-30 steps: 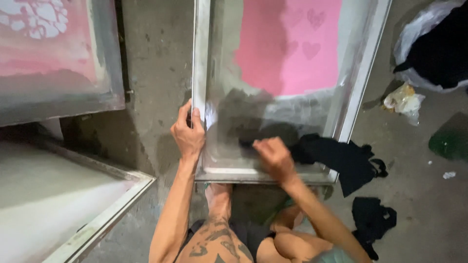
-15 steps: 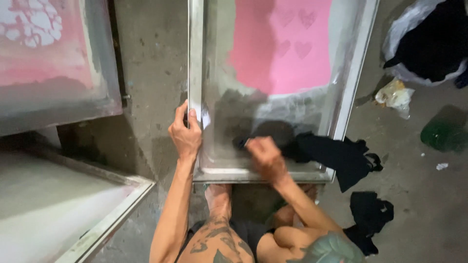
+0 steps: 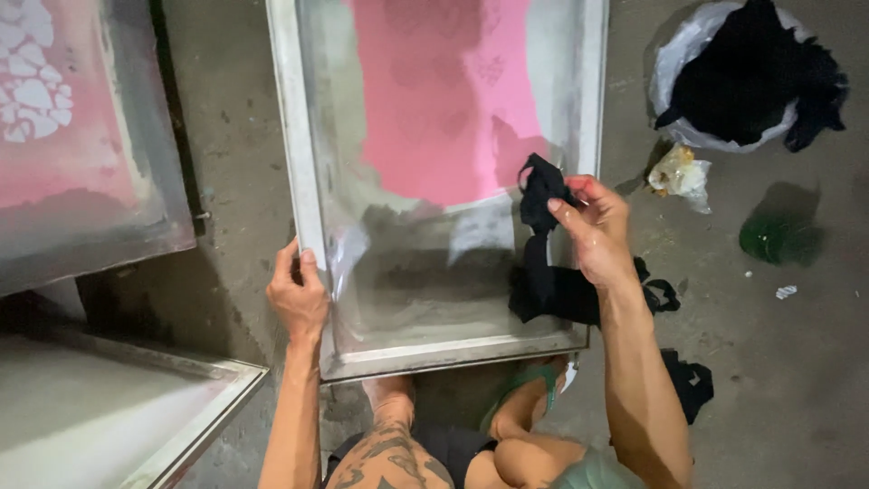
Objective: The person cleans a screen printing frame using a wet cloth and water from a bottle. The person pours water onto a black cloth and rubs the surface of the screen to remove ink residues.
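- Screen frame (image 3: 299,181), pink coating on mesh, propped on concrete floor (image 3: 769,362).
- Black cloth (image 3: 543,263) draped against mesh at frame's lower right.
- Right hand (image 3: 593,231): fingers pinched shut on cloth's upper end.
- Left hand (image 3: 297,294): fingers wrapped round frame's left rail.

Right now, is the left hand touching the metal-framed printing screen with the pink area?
Touching: the head view shows the left hand gripping the frame's left rail.

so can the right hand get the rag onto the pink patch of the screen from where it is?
Probably yes: right hand holds the black rag lifted beside the pink patch, with nothing between them.
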